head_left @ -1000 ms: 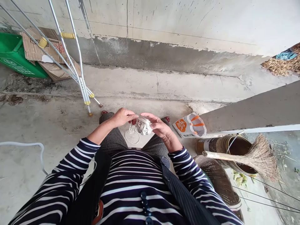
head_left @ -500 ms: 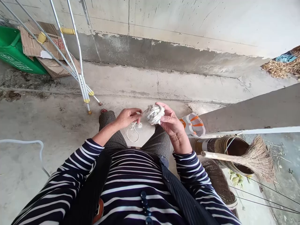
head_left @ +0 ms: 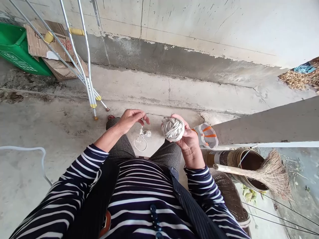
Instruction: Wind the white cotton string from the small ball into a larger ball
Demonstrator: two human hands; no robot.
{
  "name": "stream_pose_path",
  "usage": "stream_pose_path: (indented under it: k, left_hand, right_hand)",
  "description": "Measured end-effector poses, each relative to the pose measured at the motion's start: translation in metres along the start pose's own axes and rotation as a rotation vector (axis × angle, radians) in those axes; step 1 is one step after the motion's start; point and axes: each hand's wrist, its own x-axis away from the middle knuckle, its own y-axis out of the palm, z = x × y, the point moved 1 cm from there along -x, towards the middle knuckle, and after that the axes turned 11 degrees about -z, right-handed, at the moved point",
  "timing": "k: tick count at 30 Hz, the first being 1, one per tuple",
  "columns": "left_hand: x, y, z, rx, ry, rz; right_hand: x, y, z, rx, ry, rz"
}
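My right hand [head_left: 188, 134] is wrapped round the side of an off-white ball of cord [head_left: 172, 129], its strands wound in thick loops. To the left, apart from the ball, my left hand [head_left: 132, 120] has thumb and fingers pinched together on thin white cord. Beneath those fingers the cord [head_left: 142, 130] hangs toward a loose tangle with a small bundle and an open loop [head_left: 141, 149], low between my knees. Whether the strand runs from my left fingers to the ball is too fine to make out.
Crutches [head_left: 87, 76] lean at the left before cardboard [head_left: 37, 43] and a green bin [head_left: 15, 56]. On my right stand a white-and-orange container [head_left: 206, 135], a bucket [head_left: 231, 156] with a straw broom [head_left: 266, 172] across it, and a brown woven item [head_left: 226, 189]. A pale hose [head_left: 25, 148] lies left.
My right hand has moved right and slightly down, turning the ball so another side shows. My left hand has shifted left and a little up, widening the space between them.
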Motion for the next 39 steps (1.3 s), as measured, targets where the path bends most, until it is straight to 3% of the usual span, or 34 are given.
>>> stream_pose_path:
  k: [5, 12, 18, 22, 28, 31, 39]
  left_hand:
    - [-0.004, 0.008, -0.003, 0.064, -0.053, -0.084]
    - [-0.001, 0.015, 0.018, 0.17, -0.055, -0.224]
    - [-0.006, 0.003, 0.027, 0.038, -0.052, -0.221]
    - [-0.011, 0.007, 0.03, -0.042, -0.061, -0.234]
    - [-0.016, 0.016, 0.033, -0.094, 0.093, -0.06]
    - [-0.017, 0.012, 0.027, -0.093, 0.112, 0.015]
    - [-0.023, 0.018, 0.002, -0.225, 0.077, -0.06]
  right_hand:
    - [0.002, 0.018, -0.021, 0.15, -0.082, -0.059]
    - [0.003, 0.023, -0.056, 0.423, -0.192, -0.097]
    - [0.004, 0.017, -0.051, 0.276, -0.144, -0.07]
    - [-0.001, 0.022, -0.054, 0.229, -0.142, -0.022]
    - [-0.007, 0.03, -0.057, 0.255, -0.09, -0.017]
    - [-0.006, 0.029, -0.054, 0.169, -0.105, -0.043]
    - [-0.012, 0.036, -0.056, 0.101, -0.135, -0.08]
